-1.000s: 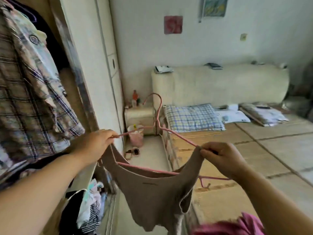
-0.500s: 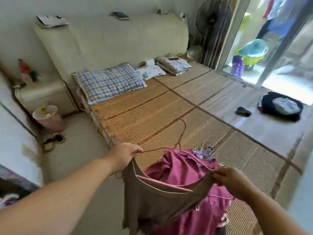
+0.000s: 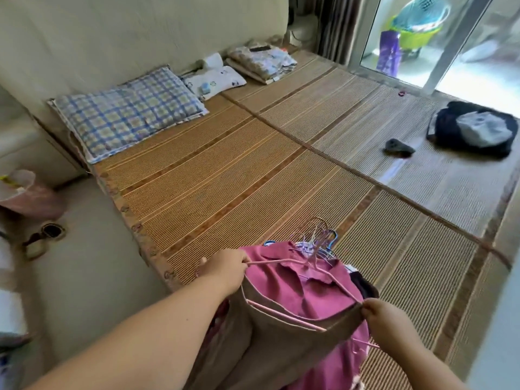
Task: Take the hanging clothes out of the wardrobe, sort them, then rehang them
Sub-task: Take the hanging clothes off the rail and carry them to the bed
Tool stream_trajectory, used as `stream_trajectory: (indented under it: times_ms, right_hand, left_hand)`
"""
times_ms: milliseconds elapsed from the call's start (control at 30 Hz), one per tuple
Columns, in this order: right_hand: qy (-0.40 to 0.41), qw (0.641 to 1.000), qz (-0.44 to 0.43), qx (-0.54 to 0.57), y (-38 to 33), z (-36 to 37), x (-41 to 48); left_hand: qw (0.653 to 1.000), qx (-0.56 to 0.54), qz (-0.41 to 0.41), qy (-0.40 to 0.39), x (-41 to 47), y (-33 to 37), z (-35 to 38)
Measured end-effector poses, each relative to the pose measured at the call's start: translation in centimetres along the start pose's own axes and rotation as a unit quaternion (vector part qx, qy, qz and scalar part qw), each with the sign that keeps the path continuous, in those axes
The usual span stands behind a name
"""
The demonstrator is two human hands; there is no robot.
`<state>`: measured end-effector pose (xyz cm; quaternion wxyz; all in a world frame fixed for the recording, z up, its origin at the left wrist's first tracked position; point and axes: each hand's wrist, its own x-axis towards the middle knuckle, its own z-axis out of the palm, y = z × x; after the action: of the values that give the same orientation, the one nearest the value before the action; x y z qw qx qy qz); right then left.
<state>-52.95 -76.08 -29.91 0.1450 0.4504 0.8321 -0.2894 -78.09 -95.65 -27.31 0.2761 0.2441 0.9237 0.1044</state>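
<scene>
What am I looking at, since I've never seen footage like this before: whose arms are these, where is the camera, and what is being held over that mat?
There is no machine here. A person wears a camera on the head, so it looks forward and down at their own two arms. The left hand grips one end of a pink hanger. The right hand pinches the far edge of the brown top stretched on that hanger. Just beneath lies a magenta shirt, next to a bunch of hangers. All of this is over a bamboo mat, with a checked pillow at its far end and a dark bundle of clothing at the far right.
</scene>
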Motion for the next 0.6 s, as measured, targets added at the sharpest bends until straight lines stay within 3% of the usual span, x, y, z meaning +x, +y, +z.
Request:
stream_trajectory:
  times_ms: [167, 300, 467, 600]
  right_hand:
    - [-0.033, 0.999, 0.0, -0.037, 1.1, 1.5, 5.7]
    - [-0.025, 1.0, -0.019, -0.002, -0.4, 1.8, 8.3]
    - [-0.036, 0.991, -0.127, 0.012, -7.4, 0.5, 8.4]
    - [-0.013, 0.967, -0.253, -0.015, -16.2, -2.4, 5.6]
  left_hand:
    - [0.999, 0.036, -0.036, -0.017, 4.8, 0.9, 3.1]
    - [0.999, 0.045, -0.026, -0.012, 6.5, 0.8, 4.4]
    - [0.998, 0.059, -0.009, -0.03, 4.2, -0.3, 2.9]
    - [0.998, 0.061, -0.004, 0.012, -0.6, -2.1, -2.2]
